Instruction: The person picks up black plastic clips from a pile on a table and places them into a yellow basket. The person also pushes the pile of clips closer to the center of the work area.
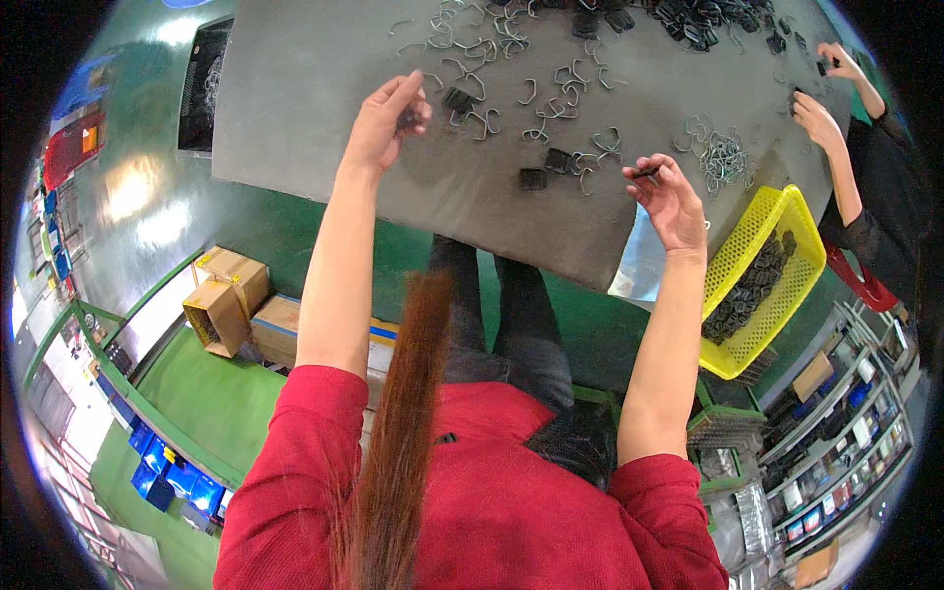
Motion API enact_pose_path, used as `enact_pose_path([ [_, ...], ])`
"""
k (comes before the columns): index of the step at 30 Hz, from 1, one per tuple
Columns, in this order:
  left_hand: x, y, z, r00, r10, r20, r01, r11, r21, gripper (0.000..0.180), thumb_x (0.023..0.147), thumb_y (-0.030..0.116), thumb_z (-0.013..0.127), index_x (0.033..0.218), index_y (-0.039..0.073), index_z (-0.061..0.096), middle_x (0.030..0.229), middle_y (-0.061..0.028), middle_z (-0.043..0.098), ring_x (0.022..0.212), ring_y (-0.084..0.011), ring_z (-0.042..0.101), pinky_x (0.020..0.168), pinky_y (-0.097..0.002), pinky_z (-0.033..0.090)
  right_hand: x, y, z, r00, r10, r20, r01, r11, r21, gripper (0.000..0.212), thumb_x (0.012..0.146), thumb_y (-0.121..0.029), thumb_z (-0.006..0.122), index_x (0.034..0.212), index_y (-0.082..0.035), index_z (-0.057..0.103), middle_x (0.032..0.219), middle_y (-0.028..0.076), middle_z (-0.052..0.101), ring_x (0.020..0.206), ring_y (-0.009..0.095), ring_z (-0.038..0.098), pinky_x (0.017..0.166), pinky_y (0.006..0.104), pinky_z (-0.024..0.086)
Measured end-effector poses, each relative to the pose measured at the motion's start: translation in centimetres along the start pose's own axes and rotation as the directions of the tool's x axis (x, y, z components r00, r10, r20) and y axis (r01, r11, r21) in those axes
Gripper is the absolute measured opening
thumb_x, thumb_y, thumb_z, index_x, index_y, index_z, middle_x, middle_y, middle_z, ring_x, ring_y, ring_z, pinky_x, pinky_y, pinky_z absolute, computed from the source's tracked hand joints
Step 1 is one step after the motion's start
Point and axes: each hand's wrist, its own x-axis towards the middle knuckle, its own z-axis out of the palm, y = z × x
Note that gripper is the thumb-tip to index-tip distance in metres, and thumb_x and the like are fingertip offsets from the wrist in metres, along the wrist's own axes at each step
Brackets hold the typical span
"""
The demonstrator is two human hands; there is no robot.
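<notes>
Two bare hands up over this grey table [295, 108], and neither one is empty as far as I can see. Left hand [383, 128] is on the far left side of the scattered parts, fingers curled in with thumb and forefinger close together. Some dark bit [406, 118] shows inside that curl, but the fingers cover too much for me to say exactly what it is. Right hand [677, 202] is palm-up-ish, thumb and fingertips pinched narrow on a small black piece [646, 172], just above the table's near edge.

Between them there's a mess of bent wire hooks [562, 111] plus a few loose black blocks; two blocks [532, 179] lie side by side-ish near the edge, and another [458, 99] sits just right of the left hand. Big heap of black parts [693, 22] at the far side, and a tangled pile of wire hooks [725, 160] just beyond the right hand.

Right by that forearm is a yellow perforated basket [808, 228] with lots of black pieces [752, 295] in it, and a pale plastic sheet [639, 261] lies over the table edge under the right wrist. Over on the right, a co-worker in dark sleeves has both hands at the table too, small black parts at the fingertips.
</notes>
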Motion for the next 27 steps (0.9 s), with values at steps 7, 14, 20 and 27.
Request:
enact_pose_path([
  [7, 0.8, -1.2, 3.8, 0.913, 0.408, 0.020, -0.171, 0.337, 0.926, 0.040, 0.072, 0.033, 0.072, 0.104, 0.013, 0.057, 0.075, -0.0095, 0.059, 0.074, -0.0284, 0.060, 0.066, -0.0394, 0.045, 2.7, 6.8, 4.2, 0.899, -0.415, 0.139, 0.124, -0.065, -0.990, 0.036, 0.068, -0.033, 0.075, 0.088, -0.008, 0.058, 0.081, 0.013, 0.062, 0.083, 0.032, 0.061, 0.071, 0.0403, 0.047],
  [14, 2.5, 0.5, 1.7, 0.977, 0.212, 0.017, -0.104, 0.407, 0.907, 0.037, 0.072, 0.035, 0.073, 0.091, 0.005, 0.062, 0.081, -0.0104, 0.063, 0.079, -0.0238, 0.061, 0.069, -0.0359, 0.046, 2.6, 5.7, 1.8, 0.990, 0.072, 0.123, 0.033, 0.721, -0.692, 0.021, 0.075, -0.019, 0.070, 0.090, -0.009, 0.058, 0.076, 0.001, 0.059, 0.069, 0.013, 0.057, 0.056, 0.0251, 0.041],
  [20, 2.2, 2.1, -0.4, 0.996, -0.032, -0.079, 0.074, 0.778, 0.624, 0.031, 0.076, 0.034, 0.072, 0.088, 0.006, 0.066, 0.073, 0.0004, 0.057, 0.070, -0.0119, 0.050, 0.062, -0.0269, 0.040, 2.1, 5.6, 3.5, 0.992, 0.079, 0.103, 0.006, 0.766, -0.643, 0.022, 0.076, -0.026, 0.070, 0.085, -0.008, 0.061, 0.066, -0.003, 0.057, 0.061, 0.005, 0.052, 0.050, 0.0203, 0.036],
  [27, 0.8, 3.1, -0.7, 0.992, -0.129, 0.012, 0.115, 0.918, 0.379, 0.020, 0.083, 0.028, 0.067, 0.089, 0.009, 0.062, 0.065, 0.0073, 0.044, 0.056, -0.0039, 0.036, 0.049, -0.0203, 0.026, 1.2, 8.5, 6.8, 0.940, -0.307, 0.149, 0.124, -0.100, -0.987, 0.027, 0.090, -0.032, 0.050, 0.096, -0.007, 0.056, 0.073, 0.015, 0.064, 0.070, 0.033, 0.063, 0.062, 0.0431, 0.047],
])
